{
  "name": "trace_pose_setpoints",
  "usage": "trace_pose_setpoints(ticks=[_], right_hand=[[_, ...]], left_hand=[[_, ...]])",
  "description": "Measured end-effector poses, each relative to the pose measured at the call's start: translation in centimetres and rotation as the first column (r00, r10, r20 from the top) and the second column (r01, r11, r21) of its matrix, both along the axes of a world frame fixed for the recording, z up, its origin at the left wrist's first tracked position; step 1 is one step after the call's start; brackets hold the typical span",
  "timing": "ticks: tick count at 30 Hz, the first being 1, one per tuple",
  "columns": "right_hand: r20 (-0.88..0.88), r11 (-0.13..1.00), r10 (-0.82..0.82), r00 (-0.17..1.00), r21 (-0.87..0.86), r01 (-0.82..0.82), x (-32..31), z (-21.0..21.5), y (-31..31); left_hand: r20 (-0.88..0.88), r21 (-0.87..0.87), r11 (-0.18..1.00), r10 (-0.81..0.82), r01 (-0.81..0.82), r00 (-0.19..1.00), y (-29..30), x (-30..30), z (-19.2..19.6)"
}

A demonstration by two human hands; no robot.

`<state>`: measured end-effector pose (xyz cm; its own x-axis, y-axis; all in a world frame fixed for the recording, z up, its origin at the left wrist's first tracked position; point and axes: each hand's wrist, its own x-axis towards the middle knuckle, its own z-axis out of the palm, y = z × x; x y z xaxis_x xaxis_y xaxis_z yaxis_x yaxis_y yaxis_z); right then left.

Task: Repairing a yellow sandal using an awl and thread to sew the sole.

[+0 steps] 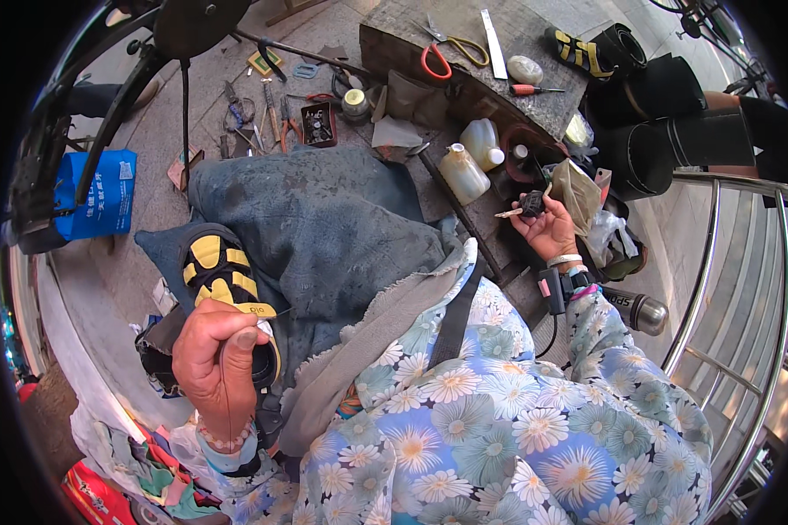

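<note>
Down at the near left, the left hand (214,354) is clamped around the heel of a black and yellow shoe (219,271), which lies sole-up on a blue-grey cloth (333,227) spread over the lap. Over on the right, the right hand (547,229) is closed on a small black object (532,204), a pale sliver poking out of it to the left. Just beyond that hand, two white plastic bottles (471,162) stand by the stone desk (499,87), with orange-handled scissors (435,59) on top. Far left, pliers (236,114) and small tools lie scattered on the pavement, beside a blue bag (101,194).
</note>
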<state>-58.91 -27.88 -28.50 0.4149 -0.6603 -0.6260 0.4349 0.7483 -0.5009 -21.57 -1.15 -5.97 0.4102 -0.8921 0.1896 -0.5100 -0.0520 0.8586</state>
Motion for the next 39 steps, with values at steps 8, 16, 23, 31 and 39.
trace_pose_setpoints(ticks=[8,16,23,31,39], right_hand=[[0.204,0.987,-0.057,0.977,0.158,0.025,-1.4,-0.5,-0.2],[-0.252,0.936,0.228,0.941,-0.208,-0.283,3.6,3.7,-1.4],[-0.558,0.464,0.308,0.771,-0.619,-0.634,11.9,4.2,-8.3],[-0.854,-0.120,-0.056,0.517,-0.509,-0.853,16.8,7.6,-10.2],[-0.230,0.031,0.914,0.334,-0.781,-0.624,23.5,16.9,6.7]], left_hand=[[0.131,-0.030,0.997,-0.065,0.069,0.989,-0.1,-0.4,0.3],[-0.056,-0.113,0.979,0.166,-0.171,0.985,0.9,-0.3,0.9],[-0.093,-0.204,0.950,0.222,-0.237,0.971,1.2,0.2,1.7],[0.078,-0.093,0.982,0.175,-0.167,0.982,1.6,-0.7,1.5],[0.223,-0.116,0.993,0.020,0.006,0.975,-0.2,-0.9,1.6]])
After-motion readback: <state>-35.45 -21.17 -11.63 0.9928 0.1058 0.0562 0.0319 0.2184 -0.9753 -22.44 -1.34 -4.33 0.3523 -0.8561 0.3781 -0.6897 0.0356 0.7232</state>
